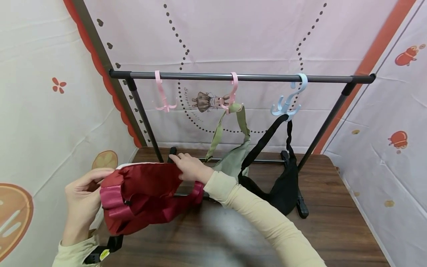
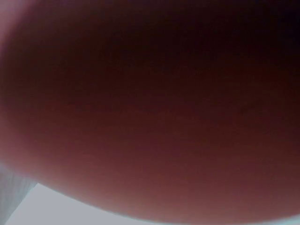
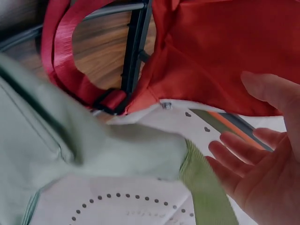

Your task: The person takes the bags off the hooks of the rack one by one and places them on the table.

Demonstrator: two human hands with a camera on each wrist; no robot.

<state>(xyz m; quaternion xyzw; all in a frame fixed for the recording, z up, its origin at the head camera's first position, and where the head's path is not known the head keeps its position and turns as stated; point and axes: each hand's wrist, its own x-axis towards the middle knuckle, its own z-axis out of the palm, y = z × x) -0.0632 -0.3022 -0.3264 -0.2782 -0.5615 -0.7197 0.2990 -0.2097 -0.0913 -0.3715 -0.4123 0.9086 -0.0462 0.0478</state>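
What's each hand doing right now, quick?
Left hand: closed, holding the red bag by its left end.
Right hand: open, at the bag's upper right edge; can't tell whether it touches.

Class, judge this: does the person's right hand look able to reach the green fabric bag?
Yes, probably: the green fabric bag, hanging by its olive strap, is close beside the right hand, with nothing visible between them.

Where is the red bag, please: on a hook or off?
Off; the left hand grips the red bag, and the leftmost pink hook holds nothing.
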